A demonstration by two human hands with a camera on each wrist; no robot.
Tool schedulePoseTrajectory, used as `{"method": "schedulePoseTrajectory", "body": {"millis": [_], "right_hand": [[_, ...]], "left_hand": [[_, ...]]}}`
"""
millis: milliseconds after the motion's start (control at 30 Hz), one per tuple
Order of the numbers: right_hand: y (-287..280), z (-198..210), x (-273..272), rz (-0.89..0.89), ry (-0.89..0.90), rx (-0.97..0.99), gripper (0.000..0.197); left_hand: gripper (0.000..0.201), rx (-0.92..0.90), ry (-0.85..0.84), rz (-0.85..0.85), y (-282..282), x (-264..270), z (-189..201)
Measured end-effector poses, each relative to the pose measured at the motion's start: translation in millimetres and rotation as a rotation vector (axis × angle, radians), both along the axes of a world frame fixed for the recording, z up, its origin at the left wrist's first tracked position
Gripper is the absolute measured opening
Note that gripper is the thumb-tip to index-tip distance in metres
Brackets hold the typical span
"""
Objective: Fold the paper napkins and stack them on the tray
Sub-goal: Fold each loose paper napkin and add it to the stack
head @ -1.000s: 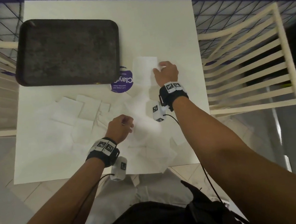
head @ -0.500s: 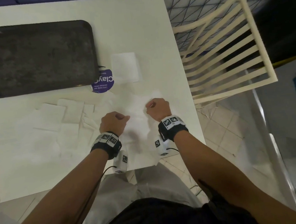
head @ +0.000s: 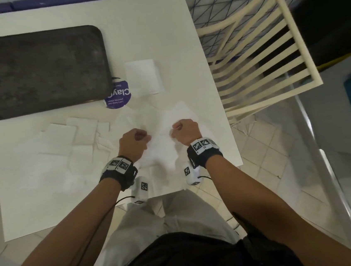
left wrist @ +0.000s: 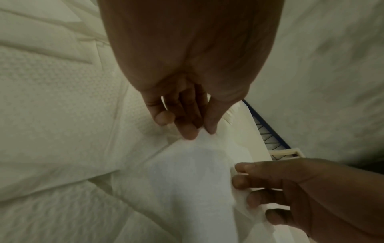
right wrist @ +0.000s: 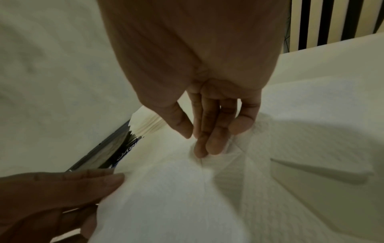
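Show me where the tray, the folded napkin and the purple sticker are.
tray [head: 42, 71], head view, middle of its dark bottom
folded napkin [head: 142, 77], head view, its centre
purple sticker [head: 118, 96], head view, its visible middle

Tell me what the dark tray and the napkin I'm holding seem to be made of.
Tray: probably hard plastic, dark and matte, with a mottled, worn face and rounded corners. Napkin: thin white tissue paper, dimpled with embossing, creasing softly where the left hand and right hand pinch it.

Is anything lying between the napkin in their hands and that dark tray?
Mostly bare table. The napkin, pinched by the left hand and right hand, has only flat loose napkins and a purple sticker toward the tray; lifting clears them.
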State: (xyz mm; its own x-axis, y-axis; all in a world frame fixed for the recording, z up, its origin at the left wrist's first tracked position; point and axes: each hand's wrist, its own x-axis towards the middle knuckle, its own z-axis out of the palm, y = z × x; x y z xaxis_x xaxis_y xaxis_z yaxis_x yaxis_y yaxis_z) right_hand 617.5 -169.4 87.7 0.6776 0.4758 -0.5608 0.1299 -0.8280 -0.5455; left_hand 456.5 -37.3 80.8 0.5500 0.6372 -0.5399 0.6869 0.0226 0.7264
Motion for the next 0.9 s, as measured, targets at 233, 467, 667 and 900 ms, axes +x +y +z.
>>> {"method": "schedulePoseTrajectory", "body": {"millis": [233,467,667,900], "right_hand": [[10,13,-10,0.083,0.155,-0.092,0.045],[25,31,-22,-0.165,0.302,0.274,0.024],[42,43,-33,-0.215,0.246,0.414,0.013],[49,53,-47,-0.077,0.148,0.572,0.059]], "left_hand": [[0.024,-0.142,-0.159,0.1,9,-15,11],[0.012,-0.155,-0.263,0.158,26,-32,27],[0.019,-0.026,-0.31,0.212,39,-42,37],[0.029,0.044,-0.369,0.272,45,-47,49]]}}
